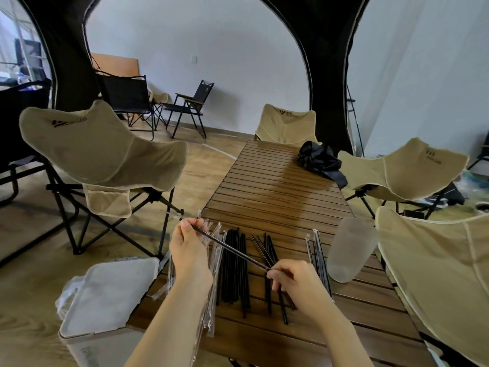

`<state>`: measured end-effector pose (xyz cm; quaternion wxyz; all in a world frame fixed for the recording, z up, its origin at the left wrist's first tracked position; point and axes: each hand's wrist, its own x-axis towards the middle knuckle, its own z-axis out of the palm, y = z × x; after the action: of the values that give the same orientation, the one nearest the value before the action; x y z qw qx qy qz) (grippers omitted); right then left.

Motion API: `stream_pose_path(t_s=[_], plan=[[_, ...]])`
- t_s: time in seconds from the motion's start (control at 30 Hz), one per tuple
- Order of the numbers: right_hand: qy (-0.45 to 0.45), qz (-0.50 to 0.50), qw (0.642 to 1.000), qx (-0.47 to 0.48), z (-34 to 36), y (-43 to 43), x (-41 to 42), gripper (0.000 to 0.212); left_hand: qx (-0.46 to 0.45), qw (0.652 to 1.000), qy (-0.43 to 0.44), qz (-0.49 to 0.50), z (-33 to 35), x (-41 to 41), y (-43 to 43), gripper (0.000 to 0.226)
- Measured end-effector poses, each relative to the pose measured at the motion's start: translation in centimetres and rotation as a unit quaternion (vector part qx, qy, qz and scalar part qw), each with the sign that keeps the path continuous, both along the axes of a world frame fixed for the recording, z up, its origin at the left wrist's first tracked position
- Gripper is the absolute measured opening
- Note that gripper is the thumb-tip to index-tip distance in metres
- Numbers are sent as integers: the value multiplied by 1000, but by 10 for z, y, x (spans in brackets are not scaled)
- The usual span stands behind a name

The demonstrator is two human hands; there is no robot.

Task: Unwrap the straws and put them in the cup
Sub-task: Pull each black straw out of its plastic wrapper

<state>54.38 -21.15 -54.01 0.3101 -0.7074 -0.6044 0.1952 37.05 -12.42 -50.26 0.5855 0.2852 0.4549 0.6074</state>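
Note:
A black straw in a clear wrapper point(232, 249) runs slantwise between my hands above the wooden slat table point(277, 186). My left hand point(189, 247) pinches its upper left end; my right hand point(293, 280) pinches its lower right end. Under them lie several bare black straws point(235, 268) in a loose row. Clear wrappers point(214, 295) are piled to their left, partly hidden by my left forearm, and a few more wrapped straws point(318, 258) lie to the right. A frosted cup point(350, 250) stands on the table right of those, with no straws visible in it.
A black fabric bag point(320, 158) lies at the table's far right. Beige folding chairs stand on the left point(103, 152), far end point(285, 125) and right point(402, 168). A grey lidded box point(111, 290) sits off the table's near left corner.

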Motion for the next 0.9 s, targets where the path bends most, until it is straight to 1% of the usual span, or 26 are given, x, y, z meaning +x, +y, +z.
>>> stream_pose_path(t_s=[0.13,0.27,0.5,0.6,0.73,0.8,0.9], plan=[[-8,2,1000,21,2,3,-5,20,-17,1000,-13,4,-2,2,-2,29],[-8,11,999,32,3,2,-13,22,-4,1000,1,9,3,8,-6,31],[20,1,996,81,6,4,-21,22,15,1000,-10,5,5,14,-11,32],[19,-2,994,110,10,5,-22,27,21,1000,-21,-2,5,19,-12,32],[7,-9,994,111,12,5,-20,32,-7,999,-38,-20,0,24,-13,32],[19,-8,995,100,13,4,-18,27,-25,998,-46,-28,-4,24,-12,33],[55,8,996,70,16,2,-14,7,-43,996,-75,-25,-4,16,-8,33]])
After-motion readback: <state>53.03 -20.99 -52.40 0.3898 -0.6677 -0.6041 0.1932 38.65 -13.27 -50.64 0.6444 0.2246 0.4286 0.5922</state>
